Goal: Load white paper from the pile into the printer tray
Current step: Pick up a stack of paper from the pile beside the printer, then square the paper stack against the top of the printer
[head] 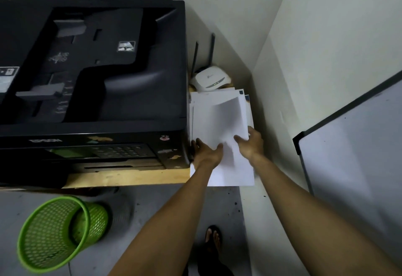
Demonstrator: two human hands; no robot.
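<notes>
Head view: left hand [206, 150] and right hand [250, 143] grip sheets atop the paper pile [219, 119] beside the printer [93, 75]; lifting them squarely should prevent bending.

Both forearms [304, 217] are bare, with no sleeves showing. A dark sandal [214, 239] is worn on one foot, toes uncovered.

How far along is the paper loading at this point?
Early. Nothing looks loaded: the printer shows no white paper in its front. In hand: the left hand and right hand are on the top sheets of the pile beside the printer, lifting them. Left: carry the sheets over and put them into the tray.
</notes>
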